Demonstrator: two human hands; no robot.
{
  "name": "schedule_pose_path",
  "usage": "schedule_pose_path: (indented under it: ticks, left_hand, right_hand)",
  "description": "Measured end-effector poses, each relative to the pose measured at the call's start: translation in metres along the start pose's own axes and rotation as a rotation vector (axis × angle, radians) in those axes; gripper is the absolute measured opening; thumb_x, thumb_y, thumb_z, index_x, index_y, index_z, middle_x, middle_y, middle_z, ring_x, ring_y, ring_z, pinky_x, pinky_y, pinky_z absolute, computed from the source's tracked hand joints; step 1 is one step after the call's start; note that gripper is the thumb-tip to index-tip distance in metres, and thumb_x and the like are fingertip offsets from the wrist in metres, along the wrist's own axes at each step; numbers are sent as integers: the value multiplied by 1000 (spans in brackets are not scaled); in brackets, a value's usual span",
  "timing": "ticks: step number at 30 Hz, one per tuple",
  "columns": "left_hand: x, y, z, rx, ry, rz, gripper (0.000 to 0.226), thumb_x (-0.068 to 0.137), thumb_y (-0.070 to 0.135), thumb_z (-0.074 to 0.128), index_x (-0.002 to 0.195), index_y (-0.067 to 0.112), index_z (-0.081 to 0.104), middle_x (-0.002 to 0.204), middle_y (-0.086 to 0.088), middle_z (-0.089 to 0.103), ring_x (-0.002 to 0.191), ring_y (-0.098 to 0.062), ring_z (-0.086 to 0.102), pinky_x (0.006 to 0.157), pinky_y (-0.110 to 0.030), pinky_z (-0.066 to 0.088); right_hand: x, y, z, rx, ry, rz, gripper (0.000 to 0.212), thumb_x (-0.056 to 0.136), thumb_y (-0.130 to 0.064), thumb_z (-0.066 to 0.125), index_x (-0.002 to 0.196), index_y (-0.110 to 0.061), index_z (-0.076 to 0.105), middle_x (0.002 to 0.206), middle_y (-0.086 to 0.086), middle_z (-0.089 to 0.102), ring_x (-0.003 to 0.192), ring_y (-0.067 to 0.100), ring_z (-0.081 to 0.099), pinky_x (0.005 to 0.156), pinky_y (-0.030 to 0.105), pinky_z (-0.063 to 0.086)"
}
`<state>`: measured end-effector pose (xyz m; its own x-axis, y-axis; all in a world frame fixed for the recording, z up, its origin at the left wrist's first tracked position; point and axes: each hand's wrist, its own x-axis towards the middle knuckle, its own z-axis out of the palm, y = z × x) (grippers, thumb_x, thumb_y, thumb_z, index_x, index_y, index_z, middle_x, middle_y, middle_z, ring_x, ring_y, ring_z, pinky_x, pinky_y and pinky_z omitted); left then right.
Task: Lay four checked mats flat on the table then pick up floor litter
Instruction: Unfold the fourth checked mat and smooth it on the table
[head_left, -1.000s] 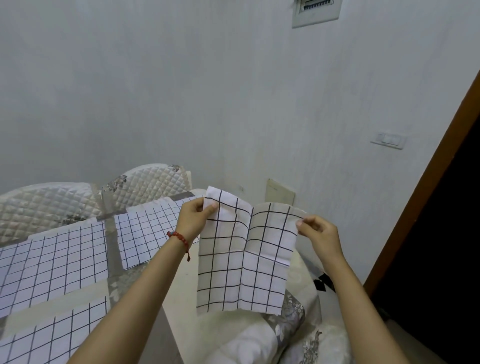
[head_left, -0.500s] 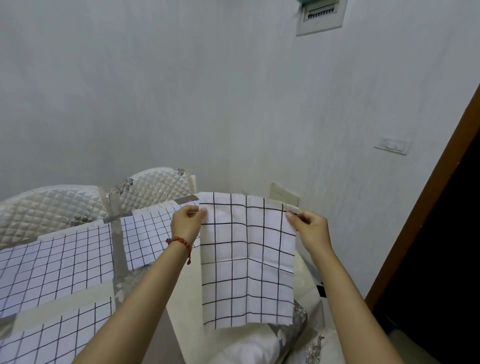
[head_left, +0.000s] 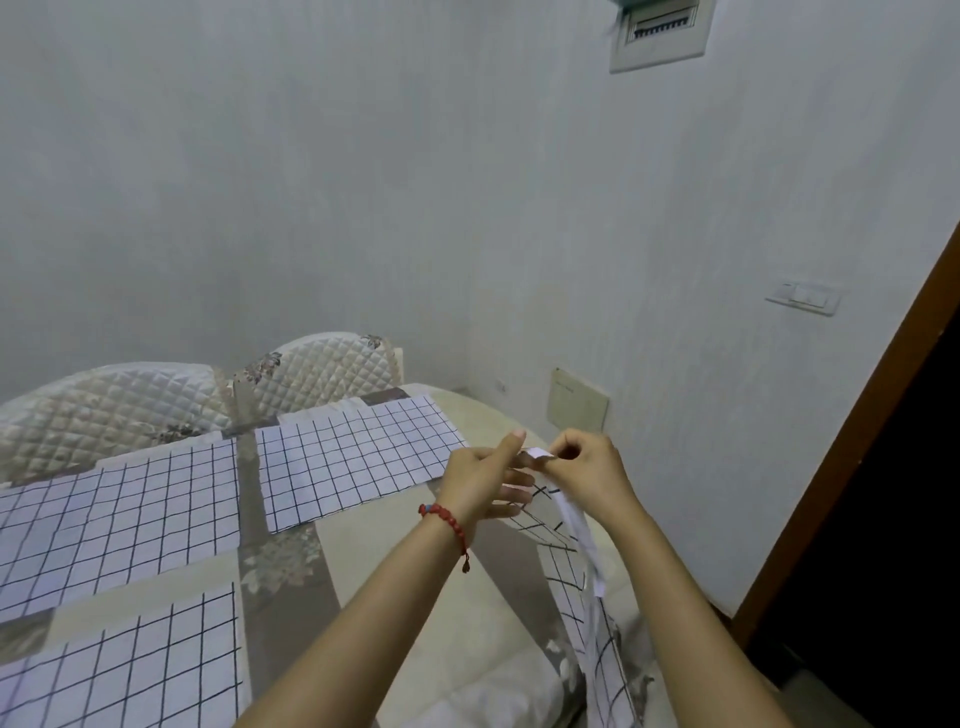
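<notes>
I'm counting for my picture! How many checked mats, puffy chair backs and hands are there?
Checked mats: 4, namely far left, far right, near left, and one held
Quilted chair backs: 2
Hands: 2, left, right
Total: 8

Three checked mats (head_left: 358, 462) flat on table (head_left: 374, 551); fourth mat (head_left: 571, 561) hanging from hands, folded.

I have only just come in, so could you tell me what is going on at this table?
A person is setting out checked mats. Three mats already lie flat on the table: one at the far middle, one at the left and one at the near left. The fourth mat is held in the air beside the table's right edge, its top pinched by the left hand and right hand, and it hangs down, not yet laid.
</notes>
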<state>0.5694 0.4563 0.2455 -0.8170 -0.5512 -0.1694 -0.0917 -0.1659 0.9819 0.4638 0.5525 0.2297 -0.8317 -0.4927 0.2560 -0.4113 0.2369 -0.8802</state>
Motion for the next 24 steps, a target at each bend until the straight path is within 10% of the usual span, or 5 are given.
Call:
schedule_pose_path:
  ticks: [9,20,24]
  left_hand:
    - [13,-9,-18,-157,-10,-6,15,89,15,58,78,6,63,78,-10,69,66,-12,69,61,-23,58]
    - [56,-10,-104,-21,272,57,15,84,4,61,70,6,58,80,-14,61,59,-17,63,51,-20,56]
    - [70,-9,-151,45,391,55,15,84,1,60,70,4,59,92,-19,62,71,-25,60,72,-38,55]
  right_hand:
    - [-2,-1,8,57,-191,-68,24,71,-19,76,53,-24,60,57,-9,58,59,9,52,60,22,41]
    - [42,9,-1,-86,82,59,18,78,-12,70,71,3,64,67,5,53,67,15,46,55,22,33]
    - [67,12,-16,-216,138,123,34,79,-15,66,51,-14,47,54,1,44,62,18,42,50,25,28]
